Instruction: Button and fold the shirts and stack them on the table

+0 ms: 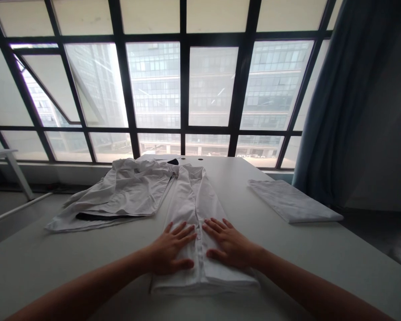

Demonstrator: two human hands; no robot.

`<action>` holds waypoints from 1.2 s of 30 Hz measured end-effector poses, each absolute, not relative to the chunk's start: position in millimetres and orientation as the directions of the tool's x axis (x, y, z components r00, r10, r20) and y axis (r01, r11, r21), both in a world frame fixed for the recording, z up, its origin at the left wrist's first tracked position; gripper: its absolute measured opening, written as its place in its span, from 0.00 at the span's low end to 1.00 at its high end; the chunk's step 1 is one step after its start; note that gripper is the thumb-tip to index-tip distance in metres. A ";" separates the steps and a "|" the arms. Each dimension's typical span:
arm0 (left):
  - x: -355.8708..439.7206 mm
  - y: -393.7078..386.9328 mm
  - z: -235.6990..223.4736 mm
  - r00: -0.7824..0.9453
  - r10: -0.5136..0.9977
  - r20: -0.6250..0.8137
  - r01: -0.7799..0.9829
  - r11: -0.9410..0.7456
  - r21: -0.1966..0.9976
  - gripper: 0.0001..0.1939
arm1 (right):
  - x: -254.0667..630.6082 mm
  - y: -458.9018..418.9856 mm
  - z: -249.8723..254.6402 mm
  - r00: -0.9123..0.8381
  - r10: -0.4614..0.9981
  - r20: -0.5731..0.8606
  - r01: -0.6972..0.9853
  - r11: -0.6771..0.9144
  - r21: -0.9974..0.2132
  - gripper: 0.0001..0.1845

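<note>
A white shirt [183, 200] lies lengthwise in front of me, its sides folded in towards a middle line and its hem end nearest me. My left hand [172, 249] rests flat on its left half, fingers spread. On the right half my right hand [229, 245] lies palm down, fingers stretched out. The fingertips of both hands come close to the buttoned strip in the middle, without meeting. Cloth under the palms is hidden.
More white clothing [120, 191] with dark trim lies rumpled on the left of the white table [234, 178]. A flat folded white cloth [292, 200] lies near the right edge. Behind are windows [153, 84], a blue curtain [334, 102] at right and another table [2, 152] at left.
</note>
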State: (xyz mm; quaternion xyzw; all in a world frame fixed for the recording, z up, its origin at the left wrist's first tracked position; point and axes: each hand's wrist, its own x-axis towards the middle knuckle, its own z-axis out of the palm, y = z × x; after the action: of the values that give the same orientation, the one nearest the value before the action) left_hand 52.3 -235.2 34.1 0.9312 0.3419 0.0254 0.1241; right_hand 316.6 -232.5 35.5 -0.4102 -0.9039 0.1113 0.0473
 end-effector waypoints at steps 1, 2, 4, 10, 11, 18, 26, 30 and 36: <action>53.2 -239.9 36.6 0.772 0.633 -0.049 0.623 -0.741 0.252 0.43 | 316.1 -235.3 38.1 -0.660 0.751 0.010 0.729 0.644 -0.233 0.47; 53.6 -245.0 40.0 0.788 0.613 -0.057 0.605 -0.753 0.261 0.44 | 315.7 -238.2 41.5 -0.663 0.748 0.031 0.725 0.651 -0.222 0.47; 53.0 -253.9 49.4 0.836 0.547 -0.052 0.534 -0.786 0.311 0.43 | 315.6 -243.4 51.0 -0.670 0.739 0.069 0.716 0.668 -0.201 0.46; 58.2 -223.1 72.1 0.869 0.477 0.129 0.353 -0.782 0.513 0.21 | 308.1 -240.7 76.4 -0.710 0.688 0.149 0.648 0.721 -0.245 0.23; 62.1 -206.3 71.0 0.831 0.518 0.201 0.392 -0.804 0.447 0.20 | 303.6 -238.5 75.9 -0.723 0.660 0.203 0.620 0.750 -0.230 0.22; 82.0 -59.7 36.7 0.765 0.611 0.205 0.616 -0.786 0.047 0.22 | 277.3 -241.6 47.0 -0.821 0.512 0.251 0.481 0.859 -0.177 0.37; 67.0 40.5 6.8 0.564 0.826 0.024 0.822 -0.564 0.078 0.30 | 285.0 -212.3 -15.4 -0.861 0.439 0.257 0.459 0.888 0.020 0.28; 72.5 58.8 11.6 0.478 0.875 0.070 0.866 -0.483 0.132 0.27 | 282.0 -202.4 -27.7 -0.871 0.414 0.266 0.452 0.886 0.101 0.26; 131.6 54.1 34.8 0.391 0.892 0.226 0.867 -0.440 0.234 0.19 | 282.5 -216.5 -0.3 -0.862 0.441 0.251 0.447 0.894 -0.035 0.30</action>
State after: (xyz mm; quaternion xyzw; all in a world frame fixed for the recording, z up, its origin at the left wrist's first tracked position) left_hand 131.6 54.1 34.8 0.8331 0.5279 0.1606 0.0389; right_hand 282.5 -216.5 -0.3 -0.2303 -0.9647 -0.0122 0.1270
